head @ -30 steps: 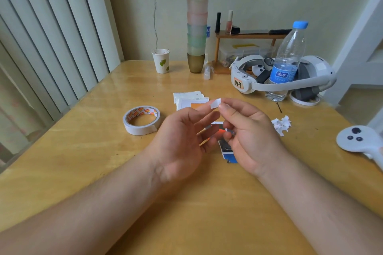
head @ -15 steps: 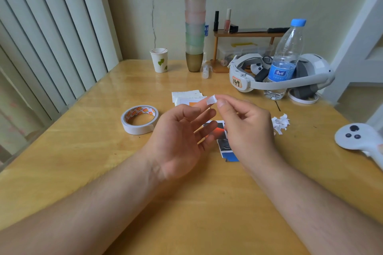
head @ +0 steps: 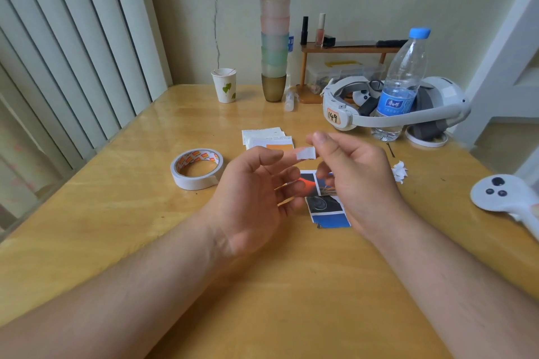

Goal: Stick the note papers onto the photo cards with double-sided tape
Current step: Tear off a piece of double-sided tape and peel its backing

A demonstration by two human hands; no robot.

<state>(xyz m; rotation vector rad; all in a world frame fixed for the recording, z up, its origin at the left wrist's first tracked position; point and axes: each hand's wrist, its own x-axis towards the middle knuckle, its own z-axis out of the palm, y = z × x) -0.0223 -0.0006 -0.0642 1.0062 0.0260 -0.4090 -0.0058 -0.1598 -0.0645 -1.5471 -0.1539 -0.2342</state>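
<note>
Two hands are hovering above the bench (head: 122,213). A small white tape piece (head: 306,153) is clinging to the left hand's (head: 250,198) straight fingertip, the right hand (head: 354,175) pinching its other end. Photo cards (head: 328,204) are lying just beneath, note papers (head: 267,138) beyond.

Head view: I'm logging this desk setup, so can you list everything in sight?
tape roll: 1, white, table left
tape piece: 1, white, between hands
note papers: small stack, white, centre
photo cards: several, blue and dark, under hands
paper scraps: crumpled, white, right
paper cup: 1, white
stacked cups: tall stack, pastel
water bottle: 1, clear, blue cap
headset: 1, white
controller: 1, white, right edge
left hand: tape piece on fingertip
right hand: pinches tape piece
</note>
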